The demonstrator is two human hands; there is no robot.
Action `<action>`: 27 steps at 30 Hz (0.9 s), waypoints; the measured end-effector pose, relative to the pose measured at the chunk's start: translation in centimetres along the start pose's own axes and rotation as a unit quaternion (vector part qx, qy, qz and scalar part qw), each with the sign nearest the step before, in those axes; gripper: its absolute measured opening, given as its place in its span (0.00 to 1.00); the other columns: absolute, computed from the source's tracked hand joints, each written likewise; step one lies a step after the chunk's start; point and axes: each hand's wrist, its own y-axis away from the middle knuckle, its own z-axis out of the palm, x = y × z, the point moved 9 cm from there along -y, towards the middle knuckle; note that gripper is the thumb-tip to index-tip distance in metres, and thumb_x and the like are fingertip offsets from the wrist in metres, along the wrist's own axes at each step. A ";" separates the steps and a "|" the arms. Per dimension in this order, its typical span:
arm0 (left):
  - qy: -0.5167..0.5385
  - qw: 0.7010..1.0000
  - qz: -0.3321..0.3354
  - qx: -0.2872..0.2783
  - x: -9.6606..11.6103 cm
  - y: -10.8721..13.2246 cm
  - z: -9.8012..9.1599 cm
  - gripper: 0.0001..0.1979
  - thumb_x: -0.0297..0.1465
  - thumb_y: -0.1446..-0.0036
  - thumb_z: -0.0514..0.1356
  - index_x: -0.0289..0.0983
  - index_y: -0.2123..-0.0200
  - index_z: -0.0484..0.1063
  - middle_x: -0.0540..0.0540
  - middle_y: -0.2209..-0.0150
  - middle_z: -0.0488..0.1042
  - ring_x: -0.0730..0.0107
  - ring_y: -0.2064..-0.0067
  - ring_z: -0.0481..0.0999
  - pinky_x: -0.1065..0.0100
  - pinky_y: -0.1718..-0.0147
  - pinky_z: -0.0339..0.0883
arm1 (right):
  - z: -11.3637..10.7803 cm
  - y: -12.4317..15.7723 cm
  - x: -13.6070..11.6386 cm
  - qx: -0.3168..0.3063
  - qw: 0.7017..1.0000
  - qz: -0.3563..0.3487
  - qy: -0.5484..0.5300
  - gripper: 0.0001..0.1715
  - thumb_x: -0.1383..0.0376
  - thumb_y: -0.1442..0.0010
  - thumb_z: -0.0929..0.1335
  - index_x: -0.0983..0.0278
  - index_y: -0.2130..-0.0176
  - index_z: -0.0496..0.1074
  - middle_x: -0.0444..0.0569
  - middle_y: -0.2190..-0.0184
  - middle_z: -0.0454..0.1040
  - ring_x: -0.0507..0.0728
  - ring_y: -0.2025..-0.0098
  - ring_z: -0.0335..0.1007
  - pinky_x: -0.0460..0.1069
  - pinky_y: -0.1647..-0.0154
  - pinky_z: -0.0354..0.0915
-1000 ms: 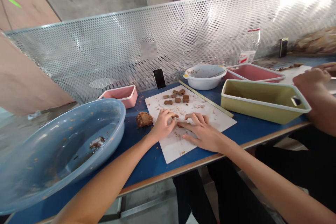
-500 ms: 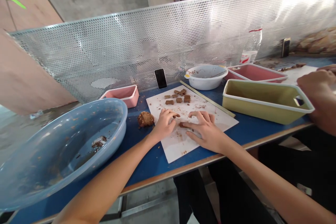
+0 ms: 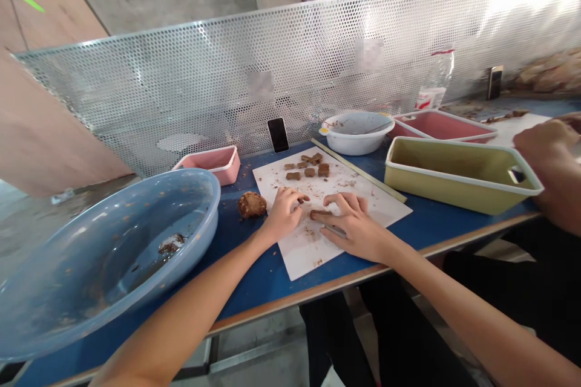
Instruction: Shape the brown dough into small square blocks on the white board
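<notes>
A short roll of brown clay-like material (image 3: 318, 214) lies on a white sheet (image 3: 297, 260), partly under the fingers of my right hand (image 3: 351, 221). That hand is open, its fingers spread low over the sheet and touching the roll. My left hand (image 3: 285, 213) rests at the sheet's left side, fingers bent and thumb apart from them. A small dark brown bit shows by its fingertips; whether it touches them I cannot tell. Farther back on the sheet sit several small brown shaped pieces (image 3: 309, 173). A rough brown lump (image 3: 252, 205) stands left of my left hand.
A large blue basin (image 3: 206, 217) stands at left, with a small pink bin (image 3: 231, 170) behind it. A phone (image 3: 278, 135) leans on the mesh screen. A pale strip (image 3: 363, 172), white bowl (image 3: 358, 144) and green bin (image 3: 458, 187) are rightward; another person's hand (image 3: 544, 139) is beyond.
My right hand has shifted slightly left, and more of the brown roll shows beneath its fingers. My left hand has hardly moved.
</notes>
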 end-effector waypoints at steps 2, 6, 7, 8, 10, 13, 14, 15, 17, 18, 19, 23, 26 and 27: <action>-0.001 1.000 0.000 0.000 0.0 0.0 0.0 0.19 0.20 0.40 0.58 0.40 0.52 0.82 0.42 0.51 0.81 0.48 0.41 0.74 0.46 0.35 0.72 | 0.0 -0.1 0.0 -0.002 1.000 -0.002 -0.006 0.26 0.50 0.17 0.63 0.46 0.30 0.80 0.59 0.35 0.70 0.73 0.30 0.61 0.74 0.31 0.63; 0.001 1.000 -0.002 0.001 0.0 0.1 0.0 0.18 0.20 0.40 0.58 0.40 0.52 0.82 0.42 0.50 0.81 0.48 0.41 0.74 0.46 0.34 0.72 | -0.1 0.0 -0.2 0.001 1.000 -0.008 -0.001 0.27 0.50 0.17 0.63 0.48 0.30 0.80 0.60 0.34 0.70 0.74 0.30 0.62 0.74 0.31 0.63; 0.002 1.000 -0.004 0.002 -0.1 0.1 0.0 0.18 0.20 0.40 0.58 0.40 0.52 0.82 0.42 0.50 0.81 0.48 0.41 0.73 0.46 0.34 0.72 | -0.2 0.0 -0.2 0.007 1.000 -0.005 0.002 0.28 0.50 0.17 0.62 0.49 0.29 0.79 0.61 0.33 0.70 0.74 0.30 0.62 0.75 0.31 0.64; 0.002 1.000 -0.005 0.003 -0.1 0.1 0.0 0.18 0.20 0.39 0.58 0.40 0.52 0.82 0.42 0.50 0.81 0.48 0.41 0.73 0.46 0.34 0.72 | -0.3 0.1 -0.1 0.013 1.000 0.001 0.005 0.29 0.49 0.17 0.62 0.50 0.28 0.77 0.62 0.32 0.69 0.74 0.30 0.61 0.75 0.31 0.64; 0.003 1.000 -0.006 0.003 -0.2 0.1 0.1 0.18 0.20 0.39 0.58 0.40 0.51 0.82 0.42 0.50 0.81 0.48 0.41 0.73 0.46 0.34 0.72 | -0.4 0.2 0.1 0.024 1.000 0.015 0.008 0.29 0.49 0.17 0.62 0.50 0.26 0.75 0.62 0.30 0.67 0.75 0.29 0.60 0.75 0.30 0.64; 0.005 1.000 -0.005 0.001 -0.2 0.1 0.1 0.18 0.20 0.39 0.58 0.40 0.51 0.82 0.42 0.50 0.81 0.48 0.41 0.73 0.45 0.34 0.72 | -0.4 0.2 0.1 0.025 0.999 0.015 0.014 0.28 0.49 0.18 0.63 0.50 0.28 0.77 0.62 0.30 0.68 0.75 0.28 0.60 0.76 0.30 0.64; 0.006 1.000 -0.004 0.000 -0.1 0.1 0.0 0.18 0.20 0.39 0.58 0.40 0.51 0.82 0.42 0.50 0.81 0.47 0.41 0.73 0.45 0.34 0.71 | -0.3 0.2 0.1 0.024 1.000 0.011 0.017 0.27 0.50 0.18 0.63 0.51 0.29 0.78 0.62 0.31 0.68 0.75 0.29 0.61 0.76 0.30 0.64; 0.006 1.000 -0.003 0.000 -0.1 0.1 0.0 0.18 0.20 0.39 0.58 0.40 0.51 0.82 0.42 0.50 0.81 0.47 0.41 0.73 0.45 0.34 0.71 | -0.3 0.2 0.0 0.022 1.000 0.009 0.020 0.27 0.50 0.18 0.63 0.51 0.30 0.80 0.62 0.31 0.68 0.75 0.29 0.61 0.76 0.30 0.64; 0.005 1.000 -0.003 0.001 0.0 0.1 0.0 0.19 0.20 0.40 0.58 0.40 0.52 0.83 0.42 0.50 0.81 0.47 0.41 0.73 0.46 0.34 0.72 | -0.3 0.2 0.0 0.021 1.000 0.008 0.021 0.26 0.51 0.18 0.64 0.51 0.32 0.81 0.61 0.31 0.69 0.75 0.30 0.61 0.75 0.31 0.65; 0.005 1.000 -0.002 0.000 0.0 0.1 0.0 0.19 0.19 0.41 0.58 0.40 0.52 0.83 0.42 0.50 0.81 0.48 0.41 0.74 0.46 0.34 0.72 | -0.2 0.2 -0.1 0.019 1.000 0.006 0.020 0.26 0.51 0.18 0.64 0.50 0.32 0.82 0.61 0.31 0.69 0.75 0.30 0.61 0.75 0.32 0.65; 0.005 1.000 0.000 -0.001 0.0 0.1 0.1 0.20 0.19 0.41 0.58 0.40 0.52 0.83 0.42 0.51 0.81 0.48 0.41 0.74 0.46 0.34 0.72 | -0.2 0.2 -0.2 0.016 1.000 0.002 0.020 0.26 0.51 0.18 0.64 0.49 0.32 0.81 0.60 0.31 0.69 0.75 0.30 0.61 0.75 0.32 0.65; 0.007 1.000 0.005 0.001 0.1 0.0 0.1 0.19 0.19 0.41 0.58 0.39 0.52 0.83 0.41 0.51 0.81 0.48 0.41 0.74 0.47 0.35 0.72 | -0.1 0.1 -0.3 0.005 1.000 -0.001 0.028 0.27 0.50 0.17 0.63 0.50 0.30 0.79 0.61 0.31 0.69 0.75 0.31 0.61 0.74 0.33 0.64; 0.004 1.000 0.001 -0.001 0.0 0.0 0.1 0.19 0.19 0.40 0.58 0.39 0.51 0.82 0.41 0.50 0.80 0.48 0.40 0.74 0.48 0.35 0.72 | 0.0 0.0 -0.1 0.004 1.000 0.006 0.025 0.28 0.49 0.17 0.61 0.50 0.30 0.80 0.60 0.32 0.69 0.74 0.31 0.61 0.73 0.34 0.64; 0.003 1.000 0.001 -0.003 0.0 0.0 0.1 0.19 0.19 0.40 0.58 0.38 0.51 0.82 0.41 0.50 0.80 0.48 0.40 0.73 0.48 0.34 0.72 | 0.1 0.0 -0.2 0.003 1.000 0.002 0.022 0.28 0.49 0.17 0.61 0.49 0.30 0.79 0.60 0.32 0.69 0.74 0.31 0.61 0.72 0.33 0.64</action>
